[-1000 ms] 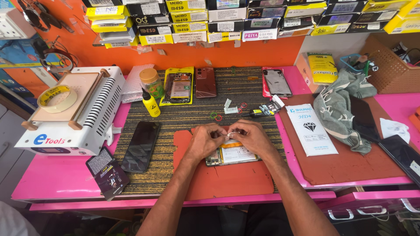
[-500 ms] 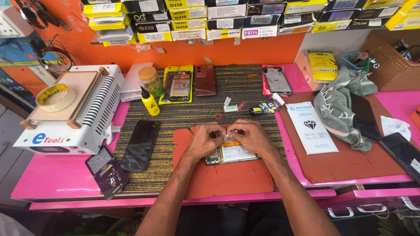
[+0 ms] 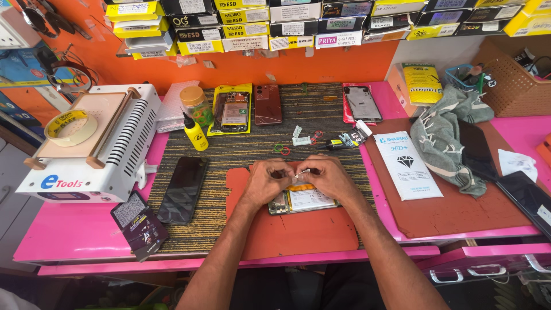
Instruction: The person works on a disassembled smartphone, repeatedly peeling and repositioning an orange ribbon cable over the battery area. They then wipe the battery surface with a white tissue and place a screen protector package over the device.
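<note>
Lying backless under both hands (image 3: 298,181), the opened phone (image 3: 303,201) shows its battery; they pinch apparently a small strip (image 3: 301,173).

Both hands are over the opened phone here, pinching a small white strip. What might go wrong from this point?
1. The opened phone lies with its board and battery exposed under the left hand and right hand; a slip might scrape them.
2. The small white strip pinched between the fingertips looks thin and may tear or drop.
3. Small loose parts lie just beyond the hands and might be knocked away.
</note>
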